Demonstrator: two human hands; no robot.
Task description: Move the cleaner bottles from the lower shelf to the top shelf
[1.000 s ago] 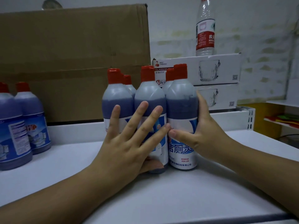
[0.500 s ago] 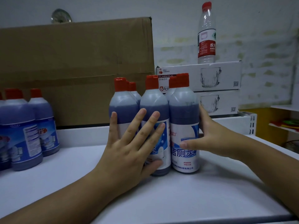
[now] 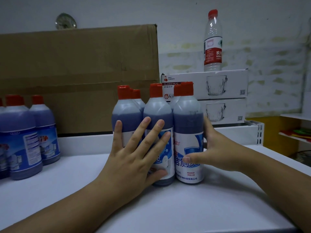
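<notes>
Several cleaner bottles (image 3: 187, 125) with red caps and blue liquid stand packed together on the white top shelf (image 3: 151, 207). My left hand (image 3: 134, 157) lies flat with spread, straight fingers against the front of the left and middle bottles. My right hand (image 3: 213, 148) cups the right side of the cluster, thumb across the front label of the rightmost bottle and fingers reaching behind it. The bottles in the back row are mostly hidden.
Another group of cleaner bottles (image 3: 27, 137) stands at the left of the shelf. A large cardboard box (image 3: 79, 78) fills the back. Two stacked glass-mug boxes (image 3: 222, 84) carry a water bottle (image 3: 212, 42) at the back right.
The bottle cluster and both hands sit a little farther back on the shelf. My right thumb has slid lower on the label. The view has tilted up slightly.
</notes>
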